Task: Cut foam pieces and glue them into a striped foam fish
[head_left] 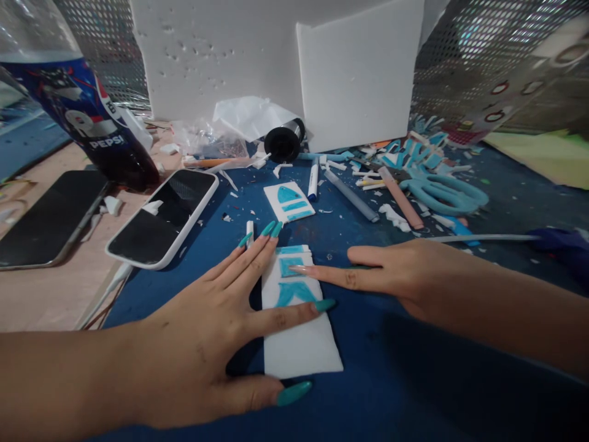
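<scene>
My left hand [207,325], with long teal nails, reaches in from the left, fingers spread. Its index finger lies across a white foam strip [301,350] marked with blue shapes; the longer fingers rest at the strip's upper left edge. From the right comes my right hand [391,270], index finger stretched out and other fingers folded. That fingertip touches a small blue square [289,266] on the strip. Neither hand grips anything. Just beyond lies a white card piece [289,201] with a blue arch and bars. A small white stick [250,233] is by my left fingertips.
Two phones [163,218] and a Pepsi bottle [92,123] are at left. Markers [352,196], blue-handled scissors [442,190], a black spool [281,144] and blue-white scraps [414,150] lie behind. White foam boards [359,80] stand at the back, yellow paper [543,159] at right.
</scene>
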Available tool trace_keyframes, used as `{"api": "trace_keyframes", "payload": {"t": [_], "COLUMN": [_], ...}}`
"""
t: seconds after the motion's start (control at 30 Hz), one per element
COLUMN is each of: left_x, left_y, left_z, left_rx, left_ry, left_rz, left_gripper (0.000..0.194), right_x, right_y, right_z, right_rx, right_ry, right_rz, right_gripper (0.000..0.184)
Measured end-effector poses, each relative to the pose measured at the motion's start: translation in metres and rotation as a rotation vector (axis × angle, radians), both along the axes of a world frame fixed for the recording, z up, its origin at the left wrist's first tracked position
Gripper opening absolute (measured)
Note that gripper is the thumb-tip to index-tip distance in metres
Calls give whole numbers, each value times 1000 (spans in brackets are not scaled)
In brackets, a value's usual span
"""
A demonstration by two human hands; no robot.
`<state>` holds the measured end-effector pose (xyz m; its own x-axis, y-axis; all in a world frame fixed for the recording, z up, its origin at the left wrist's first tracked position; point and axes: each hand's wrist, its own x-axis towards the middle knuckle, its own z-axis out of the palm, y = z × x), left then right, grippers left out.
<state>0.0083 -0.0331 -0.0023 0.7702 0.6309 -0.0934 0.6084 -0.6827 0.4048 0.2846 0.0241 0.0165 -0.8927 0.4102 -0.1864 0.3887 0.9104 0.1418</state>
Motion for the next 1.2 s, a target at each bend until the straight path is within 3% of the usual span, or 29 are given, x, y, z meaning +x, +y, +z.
{"api": "trace_keyframes", "payload": {"t": [0.27, 1.2], "left_x": [0, 2], "left_y": [-2, -3], "left_z": [-4, -6], "left_rx": [40, 79], "left_ry": [-27, -59], "left_rz": [-1, 33], "left_gripper": [69, 74], "right_x": [-3, 1], "right_y": [-5, -2], "right_z": [-3, -6], "right_rx": [98, 39], "right_ry": [34, 22], "right_rz": [41, 4], "right_gripper": [99, 91]}}
